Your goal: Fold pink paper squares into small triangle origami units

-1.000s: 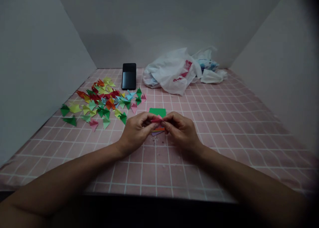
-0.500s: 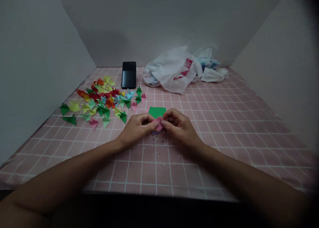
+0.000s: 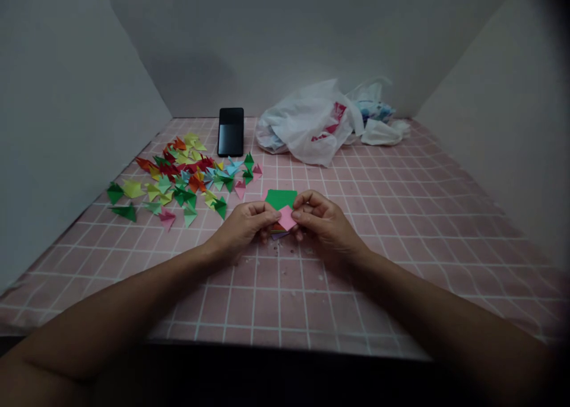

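No legible writing; red print on the crumpled white plastic bag (image 3: pixel 312 128) too blurred to read. Left hand (image 3: pixel 243 226) and right hand (image 3: pixel 323 223) both pinch a small pink folded paper square (image 3: pixel 287 218) above a green paper sheet (image 3: pixel 281 198) on the pink gridded worktop (image 3: pixel 401 217). Scattered coloured folded paper triangles (image 3: pixel 187 178) and a black phone (image 3: pixel 231 132) lie far left.

a makeshift craft corner, likely in a home rather than a workshop: plain pale walls (image 3: pixel 66 98) close in on three sides of a surface covered by a pink checked cloth (image 3: pixel 401 217). in the left middle of the frame lies a scatter of small folded paper pieces (image 3: pixel 187 178) in many colours. a black phone (image 3: pixel 231 132) lies at upper centre, and crumpled white plastic bags (image 3: pixel 312 128) slump at upper right. the light is dim, household-like.
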Tool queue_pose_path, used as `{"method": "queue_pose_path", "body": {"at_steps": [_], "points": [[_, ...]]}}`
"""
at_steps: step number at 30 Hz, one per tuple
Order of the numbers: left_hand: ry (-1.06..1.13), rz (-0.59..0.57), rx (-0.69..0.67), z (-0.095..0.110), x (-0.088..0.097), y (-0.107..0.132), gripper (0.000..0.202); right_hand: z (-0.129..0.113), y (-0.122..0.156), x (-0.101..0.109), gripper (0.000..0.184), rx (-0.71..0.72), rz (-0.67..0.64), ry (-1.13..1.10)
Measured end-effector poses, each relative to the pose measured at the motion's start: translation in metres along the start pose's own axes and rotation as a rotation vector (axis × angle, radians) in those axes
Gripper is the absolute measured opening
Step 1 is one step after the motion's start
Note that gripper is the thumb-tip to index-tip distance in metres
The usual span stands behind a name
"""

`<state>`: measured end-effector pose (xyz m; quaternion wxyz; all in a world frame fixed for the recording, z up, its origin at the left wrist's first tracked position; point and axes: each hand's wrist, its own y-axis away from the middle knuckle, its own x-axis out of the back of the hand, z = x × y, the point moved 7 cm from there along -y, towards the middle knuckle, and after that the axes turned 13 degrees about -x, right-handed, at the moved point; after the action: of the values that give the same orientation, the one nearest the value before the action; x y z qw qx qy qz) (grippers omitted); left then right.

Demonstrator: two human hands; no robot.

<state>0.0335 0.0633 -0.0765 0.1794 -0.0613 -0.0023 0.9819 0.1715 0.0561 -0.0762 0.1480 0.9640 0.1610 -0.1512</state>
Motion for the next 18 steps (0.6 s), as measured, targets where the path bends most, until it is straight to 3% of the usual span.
{"method": "queue_pose_path", "body": {"at_steps": [10, 15, 18], "points": [[-0.136, -0.004, -0.140, 0.011, 0.003, -0.001, 0.028, -0.017, 0.012, -0.005, 0.013, 0.300, 0.141, 0.378], [-0.270, 0.007, -0.263, 0.023, 0.004, 0.000, 0.025, -0.010, 0.008, -0.006, 0.015, 0.149, 0.052, 0.304], [-0.353, 0.007, -0.311, 0.027, 0.005, 0.000, 0.021, -0.008, 0.009, -0.006, 0.023, 0.118, 0.090, 0.423]]}}
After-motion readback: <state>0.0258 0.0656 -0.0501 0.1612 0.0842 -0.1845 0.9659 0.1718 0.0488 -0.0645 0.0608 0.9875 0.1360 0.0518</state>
